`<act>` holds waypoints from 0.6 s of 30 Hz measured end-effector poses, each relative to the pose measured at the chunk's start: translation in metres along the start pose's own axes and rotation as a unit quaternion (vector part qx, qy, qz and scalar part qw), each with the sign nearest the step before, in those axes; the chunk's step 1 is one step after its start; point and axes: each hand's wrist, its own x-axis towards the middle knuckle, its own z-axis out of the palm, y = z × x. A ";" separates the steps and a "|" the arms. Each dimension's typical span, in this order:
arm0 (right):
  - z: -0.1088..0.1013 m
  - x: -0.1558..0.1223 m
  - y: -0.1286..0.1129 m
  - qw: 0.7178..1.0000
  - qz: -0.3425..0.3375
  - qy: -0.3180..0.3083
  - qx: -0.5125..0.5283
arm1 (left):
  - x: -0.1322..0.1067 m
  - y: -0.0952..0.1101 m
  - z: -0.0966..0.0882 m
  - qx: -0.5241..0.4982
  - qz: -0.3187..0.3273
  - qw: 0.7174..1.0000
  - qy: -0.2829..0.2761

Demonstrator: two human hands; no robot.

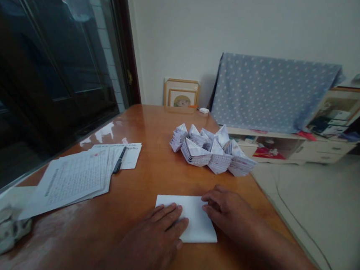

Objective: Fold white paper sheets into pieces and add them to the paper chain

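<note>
Our white rectangular paper sheet (198, 221) on the brown wooden table (145, 165) may crease crookedly if our flat left hand (163, 228), grasping nothing, lets it slide while our half-curled right hand (228, 208), whose pinch we cannot confirm, tugs its right edge

A dark pen (120, 160) lies toward the left edge of the wooden table (153, 149), a crumpled cloth (3, 234) at its near left corner and a small white box (204, 110) by its far right corner, with a framed picture (182, 99) past the far edge and a dotted blue cloth (275, 93) hanging above a white cabinet (320, 152).
</note>
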 end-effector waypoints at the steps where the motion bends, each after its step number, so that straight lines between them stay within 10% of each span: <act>1: 0.000 -0.001 -0.002 1.000 -0.018 -0.010 0.002 | 0.000 0.000 0.000 0.000 -0.001 1.000 0.001; 18: 0.003 -0.009 -0.010 0.996 -0.062 -0.041 -0.041 | 0.001 0.005 -0.007 0.004 -0.006 1.000 0.009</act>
